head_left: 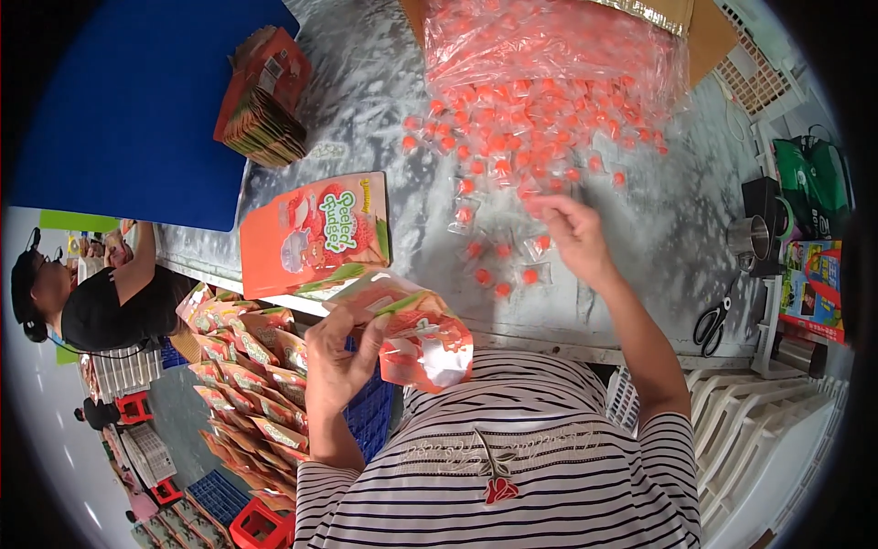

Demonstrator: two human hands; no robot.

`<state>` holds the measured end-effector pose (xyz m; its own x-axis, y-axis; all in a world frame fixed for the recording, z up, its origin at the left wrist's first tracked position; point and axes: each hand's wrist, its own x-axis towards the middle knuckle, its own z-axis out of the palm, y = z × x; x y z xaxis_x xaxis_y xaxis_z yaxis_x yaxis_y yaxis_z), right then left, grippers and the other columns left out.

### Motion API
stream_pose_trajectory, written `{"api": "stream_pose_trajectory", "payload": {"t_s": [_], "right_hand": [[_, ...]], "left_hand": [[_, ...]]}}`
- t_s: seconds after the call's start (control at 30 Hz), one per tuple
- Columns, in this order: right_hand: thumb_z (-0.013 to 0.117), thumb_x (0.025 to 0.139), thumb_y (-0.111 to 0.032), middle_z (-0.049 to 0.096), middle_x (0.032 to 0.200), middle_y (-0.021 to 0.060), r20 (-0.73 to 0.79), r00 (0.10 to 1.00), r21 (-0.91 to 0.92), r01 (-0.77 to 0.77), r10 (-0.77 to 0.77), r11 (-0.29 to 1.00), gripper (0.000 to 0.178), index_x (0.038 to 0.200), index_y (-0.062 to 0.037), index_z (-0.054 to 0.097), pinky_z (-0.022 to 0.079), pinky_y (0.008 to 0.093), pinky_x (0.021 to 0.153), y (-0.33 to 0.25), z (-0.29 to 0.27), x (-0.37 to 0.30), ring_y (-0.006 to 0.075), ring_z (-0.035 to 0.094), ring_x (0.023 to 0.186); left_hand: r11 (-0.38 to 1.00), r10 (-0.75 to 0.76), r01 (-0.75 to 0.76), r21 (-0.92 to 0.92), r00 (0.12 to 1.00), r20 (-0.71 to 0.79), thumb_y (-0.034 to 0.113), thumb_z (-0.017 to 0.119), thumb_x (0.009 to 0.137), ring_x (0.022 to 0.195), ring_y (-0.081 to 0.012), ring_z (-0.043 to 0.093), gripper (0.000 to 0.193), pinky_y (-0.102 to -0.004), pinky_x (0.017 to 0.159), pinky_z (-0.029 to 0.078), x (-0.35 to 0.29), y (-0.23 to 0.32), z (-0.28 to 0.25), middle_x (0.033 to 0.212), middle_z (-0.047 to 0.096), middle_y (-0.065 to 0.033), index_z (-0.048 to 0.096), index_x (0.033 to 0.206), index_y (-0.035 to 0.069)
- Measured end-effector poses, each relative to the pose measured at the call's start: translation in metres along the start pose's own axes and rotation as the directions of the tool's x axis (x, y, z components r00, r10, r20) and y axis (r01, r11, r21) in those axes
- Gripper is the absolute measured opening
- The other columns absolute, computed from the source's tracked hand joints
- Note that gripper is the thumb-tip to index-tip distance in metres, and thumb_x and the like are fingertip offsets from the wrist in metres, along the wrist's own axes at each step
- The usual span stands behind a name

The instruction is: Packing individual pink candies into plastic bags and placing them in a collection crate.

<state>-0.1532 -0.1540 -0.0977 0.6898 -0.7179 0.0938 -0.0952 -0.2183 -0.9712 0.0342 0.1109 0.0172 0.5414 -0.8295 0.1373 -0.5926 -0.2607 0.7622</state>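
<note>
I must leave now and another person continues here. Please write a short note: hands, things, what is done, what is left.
Left hand: holds an open pouch at the table edge.
Right hand: over loose sweets on the table; grip unclear.
Big sweets pile spills from a clear bag.
One flat pouch lies on the table; a stack behind it.
Done: many pouches in the crate at left.
Left: the pile.
</note>
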Motion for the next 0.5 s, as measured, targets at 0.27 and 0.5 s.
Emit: {"api": "stream_pose_trajectory", "payload": {"t_s": [0.27,0.5], "right_hand": [[0.071,0.081,-0.023,0.052,0.129,0.0177,0.078,0.99,-0.426,0.137,-0.114,0.894,0.05,0.124,-0.0046,0.055,0.04,0.0406,0.101,-0.013,-0.002,-0.04,0.0278,0.049,0.118],[0.081,0.06,-0.045,0.021,0.15,0.0211,0.265,0.961,-0.719,0.252,-0.079,0.648,0.092,0.14,-0.0156,0.044,0.01,0.0595,0.113,-0.011,0.062,-0.047,0.04,0.012,0.142]], "left_hand": [[0.999,-0.041,0.041,-0.027,0.999,0.025,0.005,0.068,0.085,0.061,-0.0093,0.05,0.015,-0.0244,0.058,0.043,0.01,0.007,0.006,0.071,0.058,-0.005,0.057,0.078,-0.003],[1.0,-0.021,0.021,-0.01,0.998,0.067,0.007,0.069,0.085,0.058,-0.0117,0.057,0.012,-0.0254,0.056,0.046,0.007,0.008,0.011,0.067,0.06,-0.0071,0.062,0.081,-0.002]]}}
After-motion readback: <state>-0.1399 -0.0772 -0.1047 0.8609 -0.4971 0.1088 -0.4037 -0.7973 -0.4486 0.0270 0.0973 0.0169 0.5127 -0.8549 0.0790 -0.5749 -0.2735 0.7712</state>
